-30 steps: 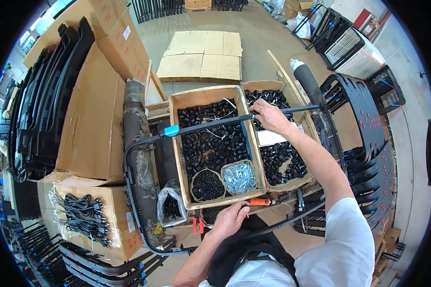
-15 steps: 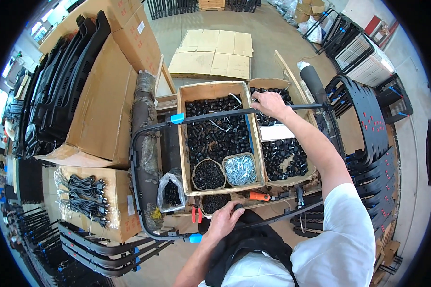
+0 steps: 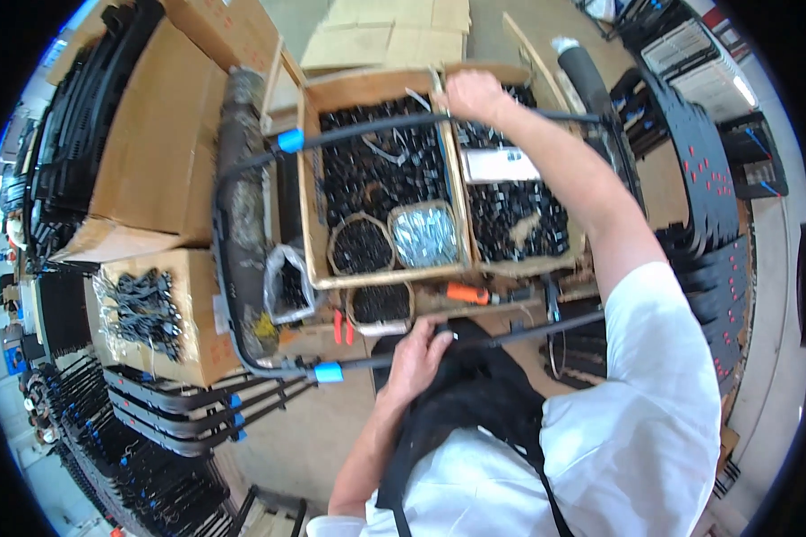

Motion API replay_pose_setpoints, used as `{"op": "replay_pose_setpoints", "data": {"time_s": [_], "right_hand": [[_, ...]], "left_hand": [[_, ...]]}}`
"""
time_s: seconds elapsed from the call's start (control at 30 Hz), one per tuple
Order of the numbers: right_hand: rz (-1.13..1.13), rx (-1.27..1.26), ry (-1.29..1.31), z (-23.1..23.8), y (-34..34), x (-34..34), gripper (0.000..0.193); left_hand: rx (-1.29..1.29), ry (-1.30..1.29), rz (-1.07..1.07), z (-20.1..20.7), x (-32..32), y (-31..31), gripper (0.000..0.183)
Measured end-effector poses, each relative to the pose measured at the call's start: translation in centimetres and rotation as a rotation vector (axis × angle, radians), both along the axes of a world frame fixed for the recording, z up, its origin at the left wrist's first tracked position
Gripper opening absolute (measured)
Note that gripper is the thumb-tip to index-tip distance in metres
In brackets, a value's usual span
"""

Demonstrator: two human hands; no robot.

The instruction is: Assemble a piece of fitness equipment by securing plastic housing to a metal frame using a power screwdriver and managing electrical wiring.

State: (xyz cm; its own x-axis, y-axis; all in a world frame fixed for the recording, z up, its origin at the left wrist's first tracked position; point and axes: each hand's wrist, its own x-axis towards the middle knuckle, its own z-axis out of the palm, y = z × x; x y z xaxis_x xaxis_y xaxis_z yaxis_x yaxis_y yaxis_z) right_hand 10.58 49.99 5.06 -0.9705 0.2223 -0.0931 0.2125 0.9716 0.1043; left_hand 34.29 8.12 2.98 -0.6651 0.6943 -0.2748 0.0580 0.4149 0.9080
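Observation:
A large black rectangular tube frame (image 3: 222, 242) with blue tape lies across the wooden boxes and reaches toward my body. My right hand (image 3: 475, 95) is closed at its far bar, above the divider between the boxes; what the fingers hold is hidden. My left hand (image 3: 415, 360) is closed over the near bar, with a small black knob (image 3: 442, 330) between thumb and finger. Below the frame, the left wooden box (image 3: 311, 206) contains many black plastic knobs, a round tub of small black parts (image 3: 362, 246) and a tub of silver screws (image 3: 424, 236). The right box (image 3: 521, 268) contains more black parts.
A white slab (image 3: 501, 165) lies in the right box. Near the boxes' front edge are an orange-handled tool (image 3: 468, 294), red-handled pliers (image 3: 343, 327) and a plastic bag of black parts (image 3: 288, 286). Bundled cables (image 3: 143, 309) top a carton at left. Stacked black panels (image 3: 690, 152) stand right.
The whole view has shifted, so the boxes and frame sit higher in the picture. My right hand has moved slightly toward the far bar and its fingers have curled in. The left hand stays by the near bar.

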Motion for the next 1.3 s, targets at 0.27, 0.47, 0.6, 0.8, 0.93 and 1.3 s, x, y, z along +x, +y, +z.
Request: {"op": "replay_pose_setpoints", "data": {"time_s": [0.27, 0.47, 0.6, 0.8, 0.93, 1.3], "right_hand": [[-0.029, -0.051, 0.194, -4.2, 1.5, -1.5, 0.052], [-0.019, 0.028, 0.154, -3.8, -0.8, -1.9, 0.042], [0.047, 0.057, 0.271, -5.9, 1.4, -2.0, 0.037], [0.212, -0.127, 0.269, -6.1, 3.4, -0.5, 0.039], [0.205, -0.261, 0.028, -1.8, 1.7, -1.4, 0.033], [-0.004, 0.082, -0.124, 3.0, -1.2, 0.0, 0.067]], "left_hand": [[0.022, -0.028, -0.150, -2.4, 4.2, 2.1, 0.038], [0.111, 0.202, -0.313, -2.3, 4.3, 3.5, 0.037], [0.238, 0.324, -0.383, -2.2, 4.2, 4.5, 0.035], [0.247, 0.175, -0.485, -2.7, 4.8, 4.4, 0.042], [0.219, 0.191, -0.387, -2.5, 4.7, 3.8, 0.039], [0.150, 0.414, -0.436, -2.4, 4.9, 4.6, 0.029]]}}
